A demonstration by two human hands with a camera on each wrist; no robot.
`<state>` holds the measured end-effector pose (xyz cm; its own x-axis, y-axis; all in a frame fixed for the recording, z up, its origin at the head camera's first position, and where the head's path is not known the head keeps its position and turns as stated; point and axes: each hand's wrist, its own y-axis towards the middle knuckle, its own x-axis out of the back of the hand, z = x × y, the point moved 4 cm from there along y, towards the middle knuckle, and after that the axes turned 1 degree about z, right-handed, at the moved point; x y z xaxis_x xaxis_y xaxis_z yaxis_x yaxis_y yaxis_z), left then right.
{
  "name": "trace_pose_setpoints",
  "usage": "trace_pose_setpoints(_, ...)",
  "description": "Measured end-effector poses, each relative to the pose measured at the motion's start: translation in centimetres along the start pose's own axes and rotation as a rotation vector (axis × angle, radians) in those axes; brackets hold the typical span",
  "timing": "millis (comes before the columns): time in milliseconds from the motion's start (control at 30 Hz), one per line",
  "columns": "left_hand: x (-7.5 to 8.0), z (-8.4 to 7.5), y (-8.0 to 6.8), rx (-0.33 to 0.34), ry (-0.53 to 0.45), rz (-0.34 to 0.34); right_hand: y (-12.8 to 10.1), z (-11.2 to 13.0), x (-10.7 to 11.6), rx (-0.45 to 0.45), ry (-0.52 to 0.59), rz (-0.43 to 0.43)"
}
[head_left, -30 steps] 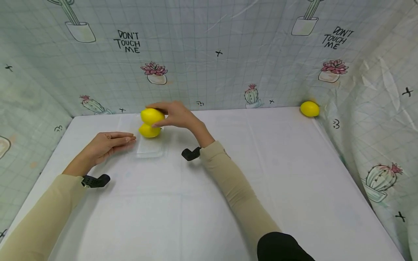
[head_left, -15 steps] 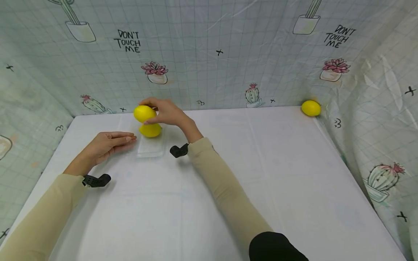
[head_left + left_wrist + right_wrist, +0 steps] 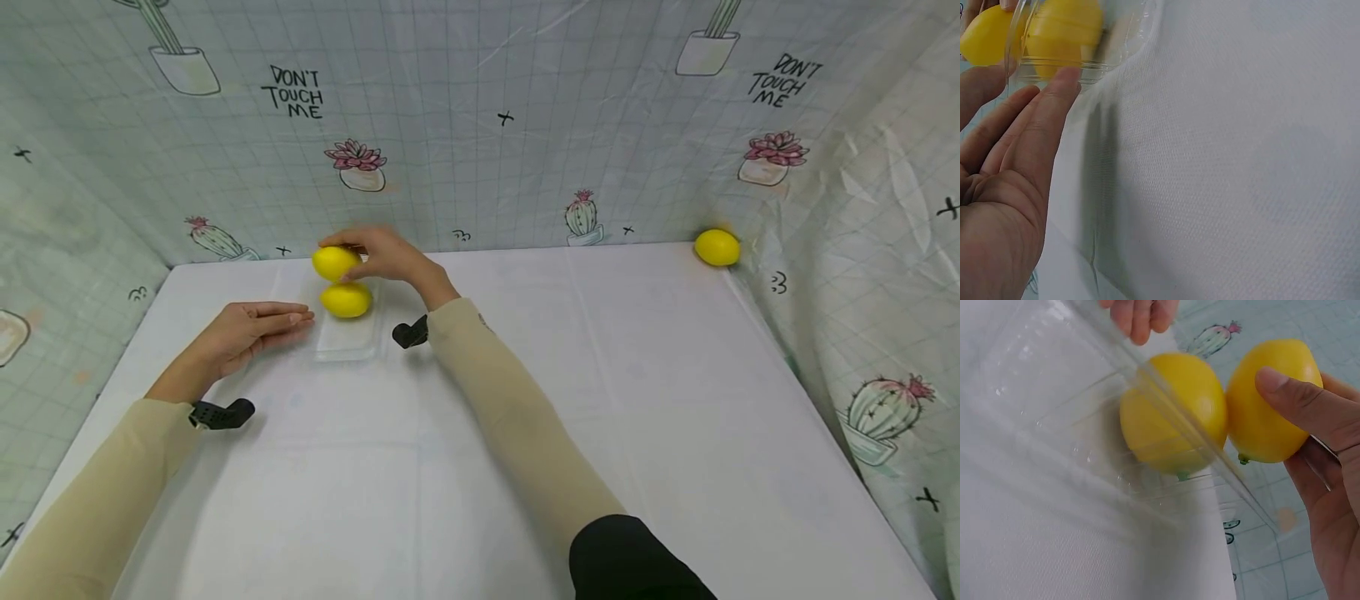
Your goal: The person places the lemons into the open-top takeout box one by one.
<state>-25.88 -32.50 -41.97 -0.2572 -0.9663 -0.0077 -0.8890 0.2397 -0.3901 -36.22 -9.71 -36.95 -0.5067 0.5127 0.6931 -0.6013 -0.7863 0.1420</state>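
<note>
A clear plastic container (image 3: 347,346) stands on the white table at the left, with one lemon (image 3: 347,301) inside it, seen through its wall in the right wrist view. My right hand (image 3: 390,255) grips a second lemon (image 3: 335,262) between thumb and fingers, at the container's far end, just above the rim. In the right wrist view the held lemon (image 3: 1272,400) appears against the lemon (image 3: 1175,415) in the container. My left hand (image 3: 251,335) has its fingers extended, their tips at the container's left side; in the left wrist view a fingertip appears against the clear wall (image 3: 1088,72).
A third lemon (image 3: 717,247) lies at the table's far right corner, against the curtain. Patterned cloth (image 3: 480,125) hangs behind the white table (image 3: 525,375) and along both sides.
My right hand has carried the held lemon leftward, then slightly back to the right over the last half second. The left hand stays in place beside the container.
</note>
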Motion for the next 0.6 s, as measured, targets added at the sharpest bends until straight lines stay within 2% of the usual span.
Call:
trace_pose_setpoints(200,0.0,-0.2,0.1,0.005,-0.037,0.024,0.2,-0.5,-0.3,-0.006,0.027,0.057)
trace_pose_setpoints(333,-0.2,-0.3,0.1,0.004,-0.072,0.050,-0.2,-0.3,0.1,-0.012,0.040,0.056)
trace_pose_setpoints(500,-0.2,-0.2,0.0,0.005,-0.070,0.069,-1.3,-0.2,0.8,0.007,0.033,0.055)
trace_pose_setpoints(600,-0.1,-0.1,-0.2,0.011,-0.055,0.052,-2.2,-0.6,1.5,0.014,0.015,0.054)
